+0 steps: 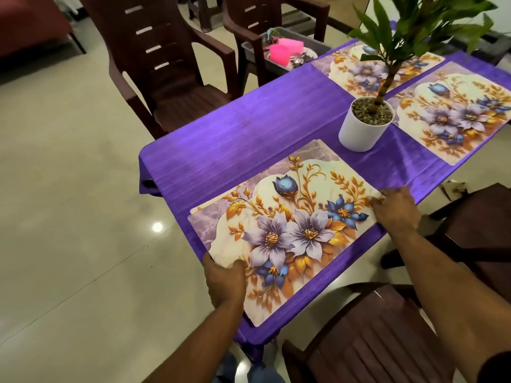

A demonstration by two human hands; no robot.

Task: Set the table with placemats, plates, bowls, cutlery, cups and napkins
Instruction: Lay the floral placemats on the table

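I see my left hand (225, 283) gripping the near corner of a floral placemat (282, 230), thumb on top, and my right hand (394, 210) pinching its far corner. The mat lies on the purple cloth (249, 128) at the table's near end; another mat's edge shows just beneath it. A white plant pot (363, 125) stands just beyond, between this mat and two more placemats (453, 117). Brown chairs (166, 64) ring the table; one holds a grey tray (276, 51) with a pink box (282, 52).
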